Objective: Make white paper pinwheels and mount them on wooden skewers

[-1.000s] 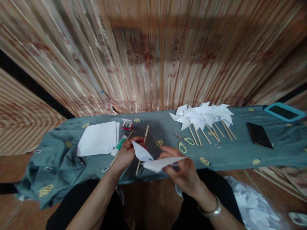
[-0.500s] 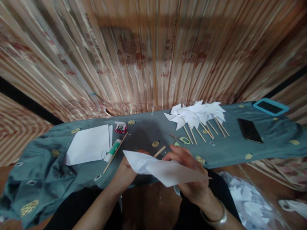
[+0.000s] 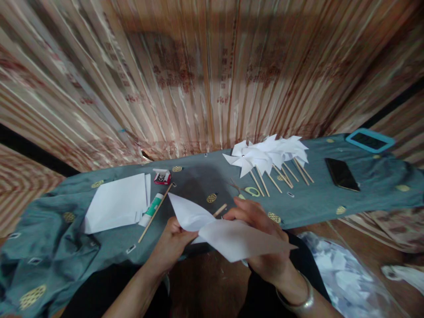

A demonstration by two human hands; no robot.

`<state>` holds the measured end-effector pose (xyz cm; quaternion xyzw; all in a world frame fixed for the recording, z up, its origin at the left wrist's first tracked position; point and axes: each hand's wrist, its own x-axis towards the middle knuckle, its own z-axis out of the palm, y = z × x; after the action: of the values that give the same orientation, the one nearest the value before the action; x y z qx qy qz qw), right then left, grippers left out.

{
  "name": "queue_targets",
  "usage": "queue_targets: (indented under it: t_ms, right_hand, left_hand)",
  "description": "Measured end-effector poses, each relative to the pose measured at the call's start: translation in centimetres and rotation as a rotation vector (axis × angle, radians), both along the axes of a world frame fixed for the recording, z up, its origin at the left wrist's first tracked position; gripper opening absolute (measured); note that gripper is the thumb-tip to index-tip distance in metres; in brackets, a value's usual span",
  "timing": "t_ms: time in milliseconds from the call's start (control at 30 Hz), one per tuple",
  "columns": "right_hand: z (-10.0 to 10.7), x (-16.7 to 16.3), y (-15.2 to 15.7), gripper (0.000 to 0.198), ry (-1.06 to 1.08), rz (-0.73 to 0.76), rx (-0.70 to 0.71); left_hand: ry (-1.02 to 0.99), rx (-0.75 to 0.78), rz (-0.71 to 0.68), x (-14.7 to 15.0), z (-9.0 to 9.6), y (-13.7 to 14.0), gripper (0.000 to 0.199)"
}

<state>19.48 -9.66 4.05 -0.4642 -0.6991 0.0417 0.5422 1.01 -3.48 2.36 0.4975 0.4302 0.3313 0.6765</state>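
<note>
A white paper pinwheel is held in front of me above the cloth's near edge, its pointed blades spreading left and right. My left hand is closed on its left side, thumb against the paper. Behind the blades, my right hand is bent round the pinwheel, its fingers at the middle near the end of a wooden stick. The paper hides part of the right fingers and most of that stick. Beyond the right hand lie scissors with green handles.
Finished pinwheels lie overlapping at the back. To the left are white paper sheets, a glue stick, a loose stick and a small box of pins. A phone and a blue-framed device lie right. A plastic bag stands below.
The pinwheel has tilted, so its left blade rises higher and opens wider to my view. My left hand shows more clearly below that blade. The camera view has shifted slightly.
</note>
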Motion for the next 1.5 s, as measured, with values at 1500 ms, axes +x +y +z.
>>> queue_targets:
  t_ms: [1500]
  right_hand:
    - [0.3,0.2,-0.5,0.054,-0.096,-0.064,0.049]
  left_hand:
    - [-0.063,-0.084,0.053,0.0,0.2,0.1,0.013]
